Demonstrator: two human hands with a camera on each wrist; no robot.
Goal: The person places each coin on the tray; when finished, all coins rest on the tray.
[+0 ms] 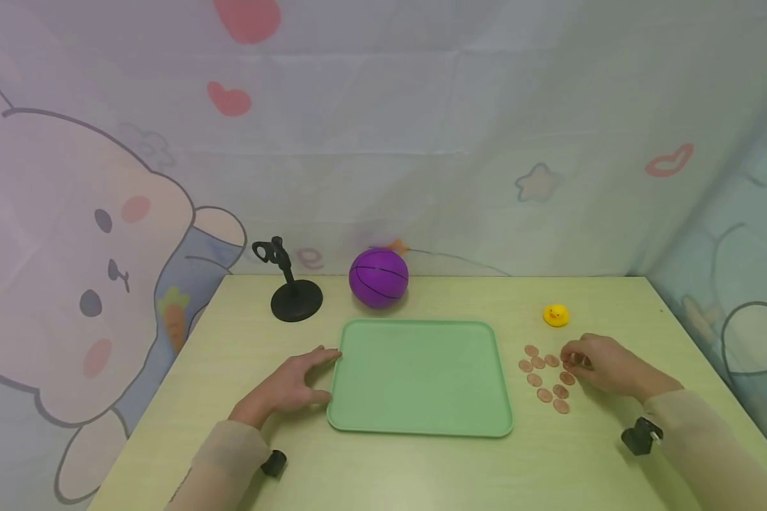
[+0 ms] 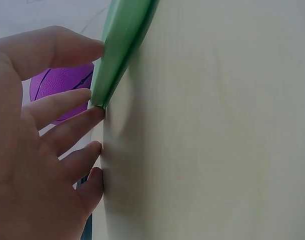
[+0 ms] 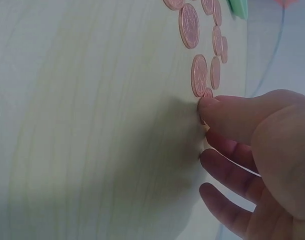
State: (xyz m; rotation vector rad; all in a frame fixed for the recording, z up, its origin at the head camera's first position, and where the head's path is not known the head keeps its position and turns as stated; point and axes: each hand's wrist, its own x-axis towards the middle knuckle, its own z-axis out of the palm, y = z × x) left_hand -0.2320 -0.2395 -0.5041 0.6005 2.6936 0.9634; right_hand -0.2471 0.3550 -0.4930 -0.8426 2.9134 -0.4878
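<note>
A light green tray (image 1: 422, 376) lies flat at the middle of the table. My left hand (image 1: 287, 383) is at its left edge, thumb and fingertips touching the rim (image 2: 120, 50), fingers spread and fairly straight. To the right of the tray, several copper-coloured coins (image 1: 545, 395) lie loosely grouped. Over the right side of this group, my right hand (image 1: 604, 365) pinches a coin (image 3: 202, 117) between thumb and index finger, low at the table surface. That coin is mostly hidden by the thumb. Other coins (image 3: 199, 75) lie just beyond the fingertips.
Behind the coins sits a small yellow rubber duck (image 1: 556, 315). A purple ball (image 1: 378, 277) with black lines rests behind the tray, and a black stand (image 1: 297, 300) with a round base is left of it. A printed cloth (image 1: 390, 142) hangs at the table's back edge.
</note>
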